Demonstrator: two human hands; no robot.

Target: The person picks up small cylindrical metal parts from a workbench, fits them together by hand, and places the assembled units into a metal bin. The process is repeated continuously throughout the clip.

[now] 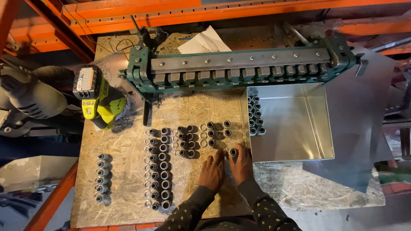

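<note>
**Reaching for the last sleeve in the row**

Standing over the chipboard counter (128,141), the person has both hands down flat and close together near its front edge. The left hand (212,171) lies palm-down with its fingers spread narrowly, tips pointing up toward the rows of small metal sleeves. The right hand (242,164) sits just beside it, fingers loosely bent, and its fingertips touch or nearly touch a single metal sleeve (233,152) standing upright on its end; I cannot tell whether it is pinched. Neither hand plainly holds anything.

That sleeve lies straight ahead of the right hand's fingertips, so the right hand is the nearer one; its bore faces up, the long axis vertical. Just to its right runs the near corner of an open sheet-metal tray (295,128), where more sleeves (255,115) are stacked along the left wall. Further left, sleeves stand in columns (157,169), with a short separate column (102,177) well apart. A green bending brake (239,68) spans the back, and a yellow-green cordless drill (96,96) lies at the left.
</note>
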